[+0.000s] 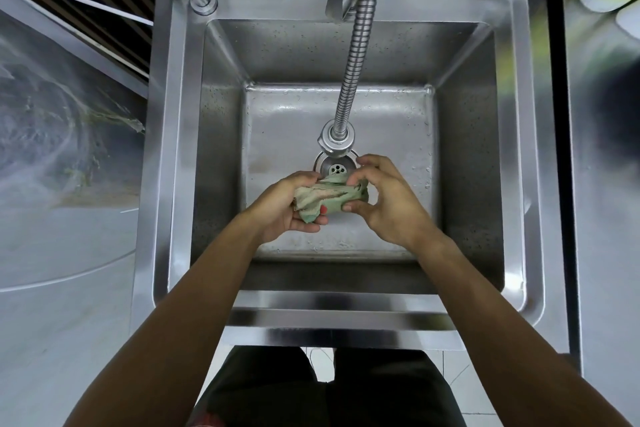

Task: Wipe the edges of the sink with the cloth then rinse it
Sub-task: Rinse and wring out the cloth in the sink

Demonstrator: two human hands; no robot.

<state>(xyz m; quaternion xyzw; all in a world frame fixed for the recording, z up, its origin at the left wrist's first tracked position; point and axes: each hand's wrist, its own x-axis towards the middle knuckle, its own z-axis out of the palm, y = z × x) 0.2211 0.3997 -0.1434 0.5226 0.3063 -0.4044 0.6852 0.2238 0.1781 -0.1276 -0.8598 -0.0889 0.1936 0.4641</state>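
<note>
cloth (327,198), pale green, bunched over sink (173,149) basin, just below flexible faucet head (336,142) and near drain (335,168). left hand (287,208) and right hand (384,199) both clenched on it, one at each end.

One sink (180,149), one cloth (325,199), one flexible faucet hose (356,55), one drain strainer (335,168), and two hands: left hand (287,208), right hand (388,198).

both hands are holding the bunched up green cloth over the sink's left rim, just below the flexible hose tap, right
Not quite. The head view shows the left hand and right hand holding the bunched green cloth over the middle of the sink basin, next to the drain, not over the left rim. It is just below the flexible hose tap.
</note>
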